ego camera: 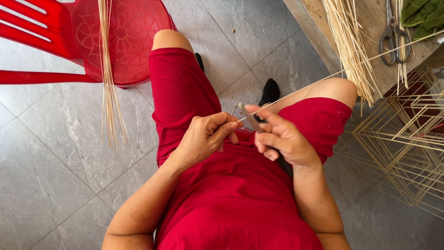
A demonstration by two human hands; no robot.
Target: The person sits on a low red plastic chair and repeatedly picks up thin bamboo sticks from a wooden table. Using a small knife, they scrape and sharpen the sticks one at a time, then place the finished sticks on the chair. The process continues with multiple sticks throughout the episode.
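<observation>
While I look down from the head camera, I see my left hand [206, 136] curled nearly closed over my lap, its fingertips pinching the near end of a long thin bamboo stick [323, 78]. That stick runs up and to the right from the pinch, across my right knee and out over the wooden bench [314, 18] toward the picture's right edge. My right hand [280, 139] is wrapped shut around the dark handle of a knife [252, 121], thumb stretched forward along it, and the grey blade tip pokes up just beside where the stick meets my left fingers; whether the blade touches the stick I cannot tell. Both hands sit close together above my red shorts [185, 92]. On the bench lies a bundle of pale sticks [349, 46] hanging over its edge, with a pair of scissors [393, 37] and a green cloth [423, 16] near them. A lattice frame of sticks [402, 139] stands on the grey tiled floor [55, 162] at my right. Off to my left, a red plastic chair [125, 37] holds another bundle of sticks [108, 92] drooping toward the floor.
</observation>
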